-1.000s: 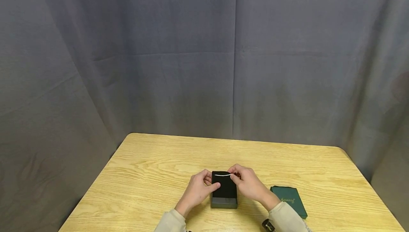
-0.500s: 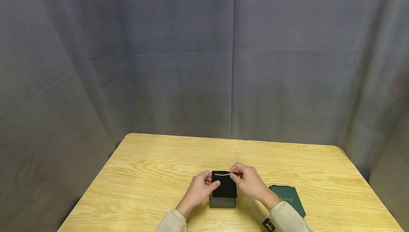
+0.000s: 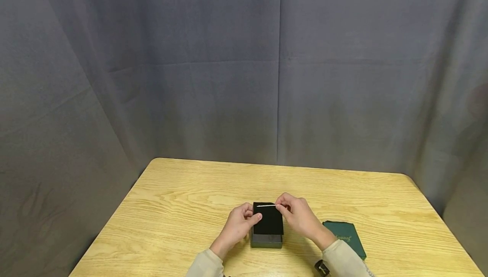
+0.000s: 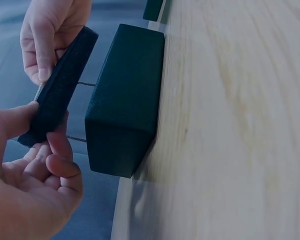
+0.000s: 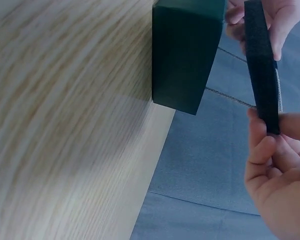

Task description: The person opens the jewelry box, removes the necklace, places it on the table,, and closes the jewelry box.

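Observation:
A black foam pad (image 3: 269,222), tilted, is held over the open dark green box (image 3: 266,242) on the table. Across the pad's far edge runs a thin silver chain (image 3: 265,206). In the right wrist view, strands of chain (image 5: 229,96) stretch between the pad and the box (image 5: 185,57). My left hand (image 3: 237,225) grips the pad's left side, thumb on top and fingers beneath. At the far right corner, my right hand (image 3: 300,217) pinches the chain against the pad's edge between thumb and fingers. The box's interior is mostly hidden under the pad.
A dark green lid (image 3: 346,239) with gold lettering lies to the right of my right forearm. The wooden table (image 3: 190,200) reaches back to a grey curtain (image 3: 213,99). A small black device (image 3: 322,268) sits at my right wrist.
The chain across the pad has gone from a sagging curve to a nearly straight line. My right hand has moved slightly up; the pad has risen a little off the box.

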`<act>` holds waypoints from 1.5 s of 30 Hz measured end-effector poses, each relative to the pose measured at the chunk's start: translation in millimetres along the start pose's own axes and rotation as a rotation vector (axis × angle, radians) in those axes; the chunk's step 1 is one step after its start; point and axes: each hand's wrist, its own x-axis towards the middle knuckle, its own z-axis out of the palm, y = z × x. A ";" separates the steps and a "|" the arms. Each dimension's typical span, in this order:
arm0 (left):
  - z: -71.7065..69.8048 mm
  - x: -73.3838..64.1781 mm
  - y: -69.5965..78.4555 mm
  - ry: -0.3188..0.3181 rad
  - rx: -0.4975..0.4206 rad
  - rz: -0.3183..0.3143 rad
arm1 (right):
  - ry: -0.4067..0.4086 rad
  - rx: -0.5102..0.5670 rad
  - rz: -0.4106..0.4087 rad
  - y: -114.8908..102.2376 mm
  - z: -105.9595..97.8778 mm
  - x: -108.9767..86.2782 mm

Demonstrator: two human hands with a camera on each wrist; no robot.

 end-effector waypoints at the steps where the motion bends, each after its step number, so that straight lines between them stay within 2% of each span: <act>1: -0.5 -1.9 4.7 -0.002 -0.007 0.001 | 0.000 -0.005 -0.002 0.2 0.1 0.0; 5: -2.1 -5.8 14.7 -0.008 -0.025 -0.001 | 0.010 -0.015 -0.008 0.2 -0.3 0.4; 8: -2.8 -6.0 15.7 -0.014 -0.028 0.004 | 0.029 -0.021 -0.009 -0.2 -1.3 0.7; 11: -2.8 -3.8 10.9 -0.021 -0.027 0.014 | 0.053 -0.024 -0.012 -0.7 -2.3 1.3; 14: -1.8 1.7 -1.9 -0.020 -0.022 0.019 | 0.073 -0.036 -0.027 -0.5 -2.4 2.4; 19: -0.7 9.1 -20.7 -0.010 0.005 0.026 | 0.109 -0.095 -0.096 1.8 -3.0 5.5; 22: -1.0 9.9 -22.9 -0.014 0.020 0.035 | 0.140 -0.159 -0.149 2.8 -4.7 7.5; 26: -1.9 8.8 -21.9 -0.032 0.034 0.047 | 0.171 -0.216 -0.178 2.1 -7.7 9.9; 32: -1.8 5.9 -19.4 -0.070 0.036 0.058 | 0.162 -0.204 -0.154 0.0 -11.1 12.7; 39: -1.4 4.9 -16.8 -0.063 0.028 0.052 | 0.159 -0.145 -0.072 -3.5 -16.4 16.6; 45: -3.0 -5.0 5.3 -0.066 0.059 0.034 | 0.185 -0.122 -0.008 -3.4 -24.0 20.9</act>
